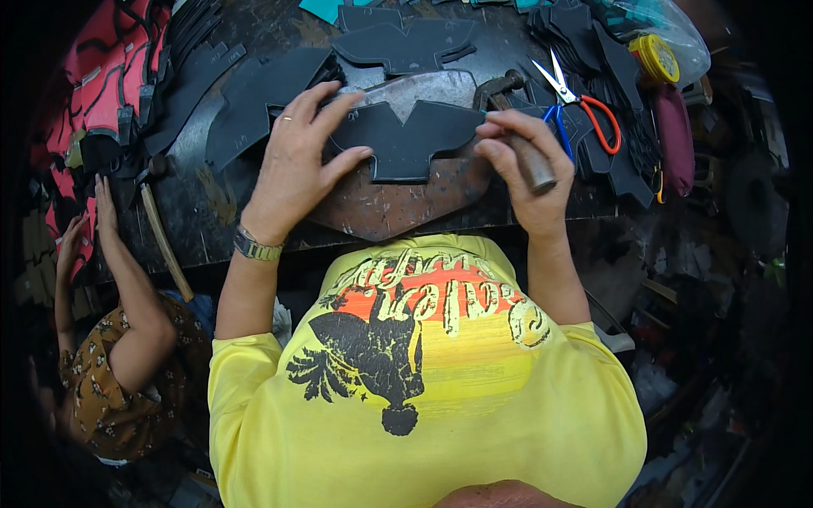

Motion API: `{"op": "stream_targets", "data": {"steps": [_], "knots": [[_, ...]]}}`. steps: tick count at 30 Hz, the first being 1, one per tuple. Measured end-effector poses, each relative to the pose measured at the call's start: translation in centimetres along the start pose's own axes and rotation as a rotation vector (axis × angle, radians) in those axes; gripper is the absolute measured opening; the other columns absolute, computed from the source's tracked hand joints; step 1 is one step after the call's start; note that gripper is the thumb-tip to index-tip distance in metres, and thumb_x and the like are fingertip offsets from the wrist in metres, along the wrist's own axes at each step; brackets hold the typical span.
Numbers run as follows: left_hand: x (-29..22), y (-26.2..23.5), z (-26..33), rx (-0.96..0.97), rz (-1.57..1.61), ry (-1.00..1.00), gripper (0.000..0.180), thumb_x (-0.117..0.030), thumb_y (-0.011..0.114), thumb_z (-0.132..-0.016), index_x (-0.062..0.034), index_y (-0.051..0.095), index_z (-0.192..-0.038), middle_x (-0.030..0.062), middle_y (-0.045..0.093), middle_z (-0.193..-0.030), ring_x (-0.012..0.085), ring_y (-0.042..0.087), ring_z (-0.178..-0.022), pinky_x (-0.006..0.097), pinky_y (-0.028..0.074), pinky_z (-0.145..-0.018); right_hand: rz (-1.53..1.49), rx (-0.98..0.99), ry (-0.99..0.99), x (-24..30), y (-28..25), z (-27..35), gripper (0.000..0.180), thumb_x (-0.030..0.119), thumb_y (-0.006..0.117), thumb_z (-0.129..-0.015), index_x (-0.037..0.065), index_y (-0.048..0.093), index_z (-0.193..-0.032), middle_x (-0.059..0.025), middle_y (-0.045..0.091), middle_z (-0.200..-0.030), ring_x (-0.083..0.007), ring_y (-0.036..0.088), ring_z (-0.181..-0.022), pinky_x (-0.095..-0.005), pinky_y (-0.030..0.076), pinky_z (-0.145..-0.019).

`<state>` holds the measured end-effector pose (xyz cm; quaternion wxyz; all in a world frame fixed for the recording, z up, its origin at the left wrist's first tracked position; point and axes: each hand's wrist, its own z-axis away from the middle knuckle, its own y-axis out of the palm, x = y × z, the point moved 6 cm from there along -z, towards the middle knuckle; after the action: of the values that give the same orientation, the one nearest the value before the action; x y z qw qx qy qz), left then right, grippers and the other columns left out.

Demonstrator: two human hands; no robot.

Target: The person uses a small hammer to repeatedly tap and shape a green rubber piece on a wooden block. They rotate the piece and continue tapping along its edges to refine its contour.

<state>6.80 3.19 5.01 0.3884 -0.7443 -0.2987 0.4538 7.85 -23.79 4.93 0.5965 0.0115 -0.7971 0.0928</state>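
A dark, winged cut-out piece [405,142] with a V notch at its top lies flat over a worn brown board [364,207] in front of me. My left hand [296,165], with a ring and a wristwatch, has its fingers spread at the piece's left side; thumb and forefinger reach its edge. Closed around a hammer [535,165] is my right hand [550,157], at the piece's right end. The hammer's metal head points away, and its handle passes between thumb and fingers. A small teal tip near those fingertips is too small to name.
Scissors [600,123] with red and blue handles lie right, by a yellow-lidded tub [656,59] and stacked dark pieces [584,42]. More dark cut-outs [262,102] and pink material [102,76] lie left. A second hammer [161,229] overhangs the table edge near another person's arms [127,296].
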Motion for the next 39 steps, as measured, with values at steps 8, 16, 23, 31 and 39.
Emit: {"op": "stream_targets", "data": {"steps": [8, 16, 23, 31, 39], "knots": [[0.9, 0.0, 0.7, -0.039, 0.09, -0.087, 0.05, -0.016, 0.086, -0.084, -0.0097, 0.071, -0.132, 0.0087, 0.068, -0.127, 0.0266, 0.064, -0.117, 0.039, 0.051, -0.103, 0.76, 0.279, -0.445, 0.6, 3.9, 0.7, 0.044, 0.006, 0.087, -0.072, 0.011, 0.072, -0.114, -0.0082, 0.073, -0.117, -0.0327, 0.063, -0.115, -0.0466, 0.045, -0.101], [1.0, 1.9, 1.9, -0.083, 1.469, -0.524, 0.039, -0.012, 0.073, -0.098, -0.0008, 0.066, -0.135, 0.0085, 0.063, -0.13, 0.015, 0.065, -0.11, 0.031, 0.055, -0.099, 0.476, 0.257, -0.545, 2.6, 5.6, 0.5, 0.049, 0.008, 0.09, -0.071, 0.007, 0.067, -0.115, -0.0143, 0.07, -0.116, -0.036, 0.066, -0.114, -0.048, 0.052, -0.1], [-2.2, -1.9, 0.9, -0.096, 0.894, -0.054, 0.036, -0.019, 0.091, -0.084, 0.0019, 0.075, -0.109, 0.0078, 0.074, -0.115, 0.0104, 0.069, -0.103, 0.027, 0.055, -0.09, -0.241, 0.27, 0.219, 1.0, 4.6, -0.3, 0.031, 0.009, 0.087, -0.087, 0.003, 0.068, -0.11, -0.0094, 0.069, -0.095, -0.0162, 0.067, -0.085, -0.0272, 0.052, -0.076], [-0.6, 3.2, 0.7, -0.045, 0.342, -0.238, 0.028, -0.017, 0.088, -0.083, -0.0006, 0.075, -0.102, 0.0146, 0.074, -0.089, 0.026, 0.071, -0.074, 0.035, 0.055, -0.068, 0.051, -0.037, -0.139, 0.8, 2.9, -1.1, 0.026, 0.015, 0.083, -0.092, -0.001, 0.071, -0.109, -0.0079, 0.07, -0.102, -0.016, 0.068, -0.089, -0.0277, 0.053, -0.077], [0.4, 3.7, 0.5, 0.102, 0.697, -0.353, 0.031, -0.021, 0.087, -0.083, 0.0011, 0.075, -0.101, 0.0139, 0.076, -0.085, 0.0199, 0.072, -0.072, 0.034, 0.056, -0.069, 0.119, 0.199, -0.067, -0.7, 5.6, 0.5, 0.01, 0.009, 0.074, -0.088, 0.0, 0.07, -0.09, -0.0089, 0.073, -0.081, -0.0115, 0.069, -0.071, -0.0284, 0.053, -0.066]]}}
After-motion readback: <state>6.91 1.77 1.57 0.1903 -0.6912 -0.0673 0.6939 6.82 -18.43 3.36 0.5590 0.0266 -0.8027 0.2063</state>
